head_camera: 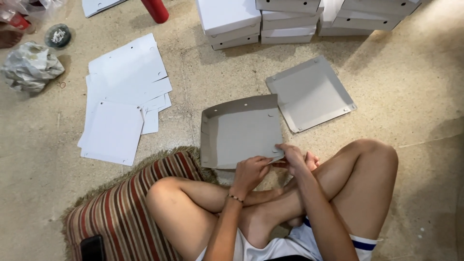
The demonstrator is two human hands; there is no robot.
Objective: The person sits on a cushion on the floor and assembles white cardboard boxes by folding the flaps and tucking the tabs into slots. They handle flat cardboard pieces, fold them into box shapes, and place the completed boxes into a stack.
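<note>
the half-folded grey cardboard tray (240, 130) lies on the floor just in front of my crossed legs, its left and far edges turned up, its near right corner in my hands. my left hand (251, 173) grips the near edge with fingers curled shut on the card, thumb on top, a bead bracelet (235, 197) at the wrist. my right hand (291, 157) pinches the near right corner, fingers closed on the flap beside a small round hole. just to the right and a bit farther away lies a second grey tray (311, 93), tilted, all four edges raised, apart from the first. far beyond both, white closed boxes (290, 19) stand stacked in a row. to the left a loose pile of flat white card sheets (123, 99) is spread on the beige floor (415, 96). farther left sits a crumpled ball of paper (30, 66), with a small dark round lid (58, 36) behind it, and a red cylinder (155, 9) stands near the far edge. under my left knee is a striped cushion (121, 208) with a fringed border, a dark phone (92, 247) resting on its near end
</note>
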